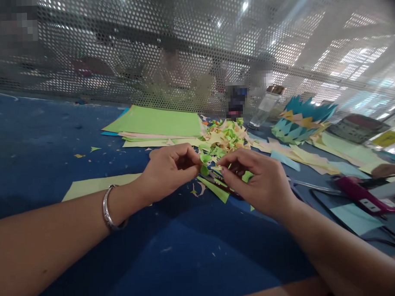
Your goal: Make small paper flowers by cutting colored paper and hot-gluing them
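Observation:
My left hand (174, 168) pinches a small green paper flower (204, 163) between thumb and forefinger, over the blue table. Close on its right, my right hand (255, 176) is closed in a pinch on a small pale paper piece (216, 168). Whether the two pieces touch, I cannot tell. Just behind both hands lies a heap of green, yellow and peach paper cuttings (229, 136). Below the fingers are a green paper strip (215, 188) and a dark tool, partly hidden by my right hand.
A stack of green paper sheets (160, 121) lies at the back. A glass bottle (265, 106), a teal paper crown (308, 116) and a purple power strip (364, 196) with cables stand or lie on the right. A perforated metal screen (132, 51) borders the table behind.

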`<state>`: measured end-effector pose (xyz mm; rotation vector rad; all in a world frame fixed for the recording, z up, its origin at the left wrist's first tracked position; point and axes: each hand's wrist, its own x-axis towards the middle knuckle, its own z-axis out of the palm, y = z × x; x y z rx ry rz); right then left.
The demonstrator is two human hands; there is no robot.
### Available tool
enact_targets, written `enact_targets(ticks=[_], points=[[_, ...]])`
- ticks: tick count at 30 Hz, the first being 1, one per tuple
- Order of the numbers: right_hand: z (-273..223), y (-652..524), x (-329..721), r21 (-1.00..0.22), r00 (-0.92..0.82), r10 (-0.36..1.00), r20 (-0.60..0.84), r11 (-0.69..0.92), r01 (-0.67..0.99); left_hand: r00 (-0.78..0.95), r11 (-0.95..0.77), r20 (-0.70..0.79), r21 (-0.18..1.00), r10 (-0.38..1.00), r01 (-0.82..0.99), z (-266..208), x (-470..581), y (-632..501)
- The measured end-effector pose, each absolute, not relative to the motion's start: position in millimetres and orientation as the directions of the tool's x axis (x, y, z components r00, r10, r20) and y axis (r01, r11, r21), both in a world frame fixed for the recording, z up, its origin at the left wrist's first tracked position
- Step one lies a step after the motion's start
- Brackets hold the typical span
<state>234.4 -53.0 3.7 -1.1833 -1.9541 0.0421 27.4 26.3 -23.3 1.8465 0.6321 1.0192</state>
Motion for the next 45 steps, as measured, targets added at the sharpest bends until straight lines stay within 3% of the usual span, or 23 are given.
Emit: enact_targets(ticks=[10,45], points=[[3.4,-54.4,229.0,-0.363,-0.259,0.692,0.674,0.615,0.7,0.554,-0.481,0.377,0.876,0.742,0.047,-20.9,26.4,21.4],[1.7,-54.9,225.7,-0.411,-0.189,0.733,0.654,0.553,0.725,0.568,-0.461,0.37,0.887,0.736,0.019,-18.8,28.3,17.3]])
